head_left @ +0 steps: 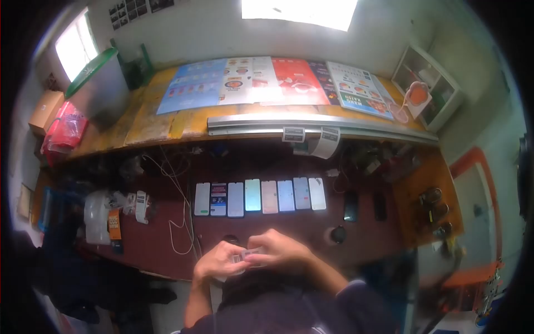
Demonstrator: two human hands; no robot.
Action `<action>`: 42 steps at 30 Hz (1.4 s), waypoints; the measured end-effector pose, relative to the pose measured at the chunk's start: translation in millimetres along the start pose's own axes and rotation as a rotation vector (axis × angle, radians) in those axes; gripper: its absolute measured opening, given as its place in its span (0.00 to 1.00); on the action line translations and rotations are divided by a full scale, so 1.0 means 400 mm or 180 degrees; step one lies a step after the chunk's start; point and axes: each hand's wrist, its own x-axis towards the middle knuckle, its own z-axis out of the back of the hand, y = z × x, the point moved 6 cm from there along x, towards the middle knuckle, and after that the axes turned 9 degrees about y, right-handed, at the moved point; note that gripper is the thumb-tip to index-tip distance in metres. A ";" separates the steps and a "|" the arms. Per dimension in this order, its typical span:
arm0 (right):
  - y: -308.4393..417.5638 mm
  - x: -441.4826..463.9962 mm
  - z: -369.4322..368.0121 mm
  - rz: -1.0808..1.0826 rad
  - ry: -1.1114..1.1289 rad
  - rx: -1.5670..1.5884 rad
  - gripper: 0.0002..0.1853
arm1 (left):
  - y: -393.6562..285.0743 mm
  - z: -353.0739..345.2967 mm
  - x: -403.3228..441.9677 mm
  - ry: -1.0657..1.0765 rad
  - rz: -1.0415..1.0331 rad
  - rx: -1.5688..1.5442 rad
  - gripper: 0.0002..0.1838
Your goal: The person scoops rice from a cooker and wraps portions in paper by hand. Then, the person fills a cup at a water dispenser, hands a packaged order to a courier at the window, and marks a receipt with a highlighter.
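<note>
Both hands meet close to my body, at the near edge of the dark red desk (222, 224). My left hand (216, 263) is closed round a small white item with printing (238, 258); its kind is hard to tell because fingers cover much of it. The fingers of my right hand (281, 249) pinch the same item from the other side. Beyond the hands, several smartphones (252, 195) lie side by side in a row with lit screens. A small round black object (337, 234) sits to the right of my hands.
Two dark phones (350, 206) lie right of the row. White cables (178, 195) trail on the left, near a white container (96, 217). Above is a yellow wooden shelf (147, 119) bearing posters (300, 80), with a metal rail (328, 129) along its front edge.
</note>
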 end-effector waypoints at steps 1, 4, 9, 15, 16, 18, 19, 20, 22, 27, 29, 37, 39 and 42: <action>-0.014 0.009 0.002 -0.0009 -0.0006 0.0036 0.20 | -0.004 -0.001 0.002 0.0026 0.0024 -0.0010 0.08; -0.054 0.023 0.059 0.0597 -0.0992 0.0026 0.10 | -0.026 0.023 -0.020 -0.0821 -0.0193 -0.0210 0.09; -0.024 0.075 0.272 0.1355 -0.3798 0.1088 0.08 | 0.008 -0.001 -0.045 -0.0957 -0.0326 -0.0712 0.18; 0.014 0.194 0.361 0.0472 -0.4415 0.0653 0.16 | -0.019 -0.056 -0.102 -0.0842 -0.0350 -0.0468 0.18; 0.026 0.199 0.367 0.0496 -0.4508 0.0397 0.15 | -0.007 -0.058 -0.124 -0.0944 -0.0236 -0.0505 0.18; 0.019 0.217 0.375 0.0483 -0.4538 0.0133 0.13 | 0.023 -0.067 -0.167 -0.1104 -0.0036 -0.0828 0.18; 0.021 0.228 0.389 0.0526 -0.4558 -0.0287 0.10 | 0.047 -0.074 -0.187 -0.1195 0.0160 -0.1136 0.17; 0.026 0.234 0.396 0.0561 -0.4574 -0.0707 0.07 | 0.066 -0.081 -0.201 -0.1240 0.0188 -0.1299 0.16; 0.025 0.240 0.401 0.0467 -0.4570 -0.1042 0.06 | 0.085 -0.094 -0.225 -0.1291 0.0172 -0.1392 0.16; 0.100 0.227 0.317 -0.0183 -0.4638 -0.3169 0.15 | 0.083 -0.087 -0.253 -0.1584 0.0119 -0.1523 0.15; 0.080 0.243 0.317 -0.0245 -0.4386 -0.3384 0.19 | 0.084 -0.084 -0.249 -0.1636 0.0095 -0.1476 0.15; 0.072 0.244 0.319 -0.0019 -0.3860 -0.3513 0.22 | 0.073 -0.085 -0.233 -0.1560 0.0096 -0.1542 0.14; 0.072 0.237 0.319 0.0053 -0.3848 -0.3511 0.22 | 0.071 -0.083 -0.230 -0.1540 0.0076 -0.1510 0.13; 0.075 0.234 0.330 -0.0123 -0.3998 -0.3727 0.23 | 0.064 -0.077 -0.228 -0.1562 0.0099 -0.1419 0.13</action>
